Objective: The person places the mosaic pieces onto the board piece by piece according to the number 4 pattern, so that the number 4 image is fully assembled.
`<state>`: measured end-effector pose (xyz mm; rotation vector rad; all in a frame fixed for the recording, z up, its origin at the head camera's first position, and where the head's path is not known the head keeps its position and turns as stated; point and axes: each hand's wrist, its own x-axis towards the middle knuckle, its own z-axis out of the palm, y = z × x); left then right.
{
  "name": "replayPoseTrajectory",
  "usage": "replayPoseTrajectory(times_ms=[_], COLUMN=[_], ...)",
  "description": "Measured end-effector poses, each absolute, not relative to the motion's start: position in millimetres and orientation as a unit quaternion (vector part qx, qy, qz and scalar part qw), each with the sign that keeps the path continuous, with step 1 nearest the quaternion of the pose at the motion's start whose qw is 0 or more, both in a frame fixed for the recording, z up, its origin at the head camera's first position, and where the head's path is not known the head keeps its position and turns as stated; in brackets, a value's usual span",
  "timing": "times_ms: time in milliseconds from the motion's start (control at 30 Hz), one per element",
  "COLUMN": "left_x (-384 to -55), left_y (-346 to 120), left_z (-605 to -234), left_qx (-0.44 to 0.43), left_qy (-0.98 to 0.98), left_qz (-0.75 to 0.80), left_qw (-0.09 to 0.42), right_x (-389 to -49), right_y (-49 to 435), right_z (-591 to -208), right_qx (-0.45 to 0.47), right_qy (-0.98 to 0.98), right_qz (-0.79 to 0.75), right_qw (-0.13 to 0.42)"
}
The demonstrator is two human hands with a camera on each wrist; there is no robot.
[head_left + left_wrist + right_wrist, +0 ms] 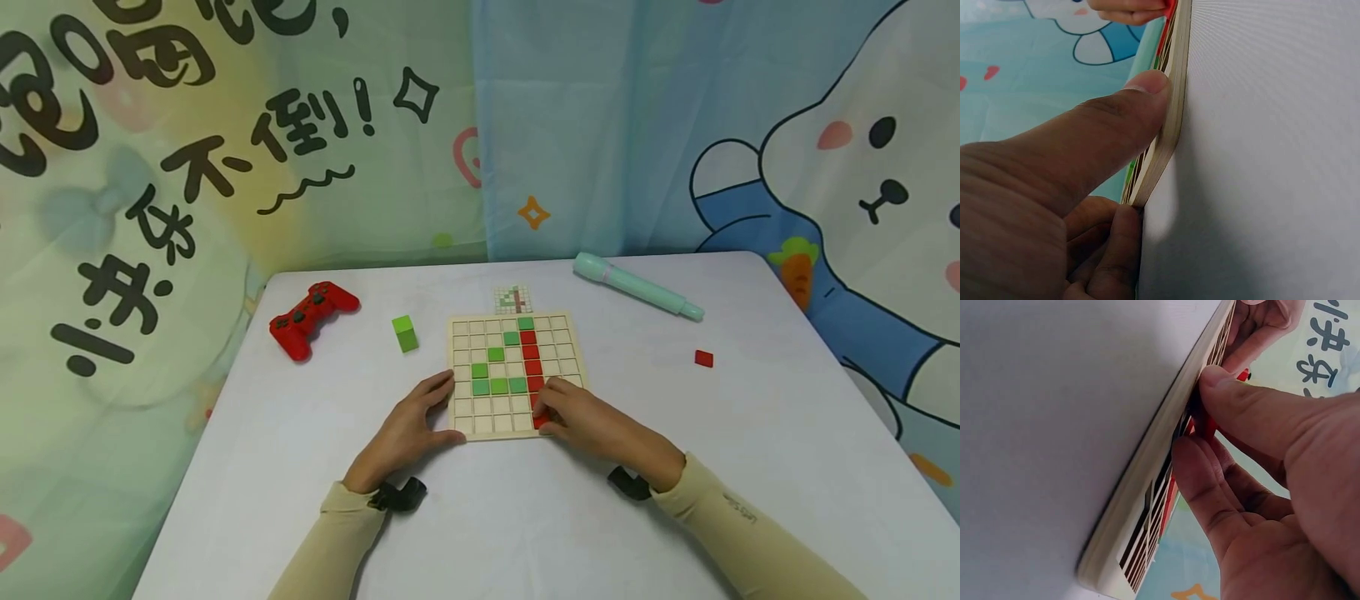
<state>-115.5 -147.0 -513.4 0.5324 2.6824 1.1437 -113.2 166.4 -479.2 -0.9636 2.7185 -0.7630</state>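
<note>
A wooden grid board [555, 333] lies on the white table, with green tiles [496, 355] in a slanting pattern and a column of red tiles [532, 367]. At its front left corner my left hand [408, 429] holds the board, thumb on the front edge and fingers along the left side. My right hand [588, 417] is over the front of the red column. Between its thumb and fingers it pinches a red tile [1207, 427], partly hidden by them. A small printed pattern card [504, 300] lies behind the board.
Left of the board stand a green block [405, 334] and a red game controller [311, 318]. A mint-green marker-like tube [637, 286] lies at the back right, with a loose red tile [703, 358] in front of it. Printed curtains [555, 125] hang behind the table [510, 517].
</note>
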Motion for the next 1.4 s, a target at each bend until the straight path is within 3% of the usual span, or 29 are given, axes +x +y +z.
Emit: replayPoseTrajectory(times_ms=[300, 667, 1067, 1167, 1400], left_x=[-115.0, -115.5, -116.1, -116.7, -117.0], left_y=[-147.2, -147.2, -147.7, -147.4, -148.1], left_z=[-514.4, -514.6, -515.3, -515.5, -515.1], left_qx=[0.182, 0.183, 0.179, 0.180, 0.182], left_qy=[0.902, 0.901, 0.899, 0.899, 0.902], left_qz=[0.382, 0.383, 0.388, 0.389, 0.381], left_qw=[0.086, 0.088, 0.094, 0.092, 0.090], right_x=[-112.7, -109.2, -110.8, -113.5, -116.6], right_y=[166.9, 170.9, 182.8, 204.1, 271.6], right_z=[-480.2, -481.8, -476.1, -468.5, -450.7], right_qx=[-0.329, -0.375, -0.275, -0.226, -0.116], right_qy=[0.903, 0.894, 0.922, 0.930, 0.918], right_qz=[-0.268, -0.244, -0.271, -0.289, -0.351], right_qw=[0.066, 0.006, 0.044, 0.007, -0.142])
